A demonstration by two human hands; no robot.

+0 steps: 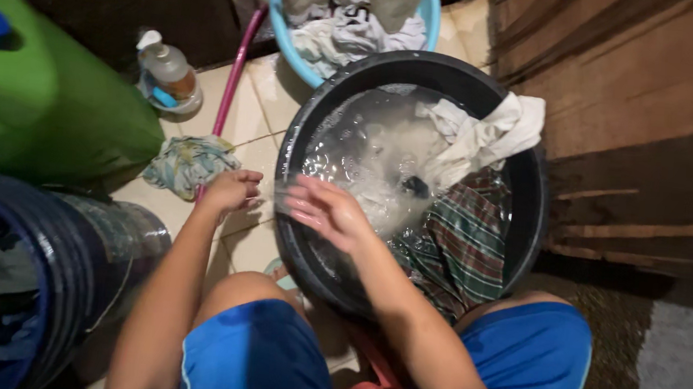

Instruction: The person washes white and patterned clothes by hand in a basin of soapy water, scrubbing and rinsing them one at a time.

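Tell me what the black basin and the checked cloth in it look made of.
Black basin: likely plastic, smooth and glossy, its rim catching light. Checked cloth: woven fabric, green and red plaid, soaked and creased, draped against the inner wall.

Black round basin (523, 231) sitting on tiled floor, holding soapy water; white cloth (481, 135) draping over rim, plaid garment (461, 243) soaking inside.

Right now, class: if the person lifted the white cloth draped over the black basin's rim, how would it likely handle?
The white cloth would probably be floppy, since it sags in folds over the rim of the black basin. It is likely heavy for its size, as one end trails into the water. It may feel slippery: the water looks sudsy.
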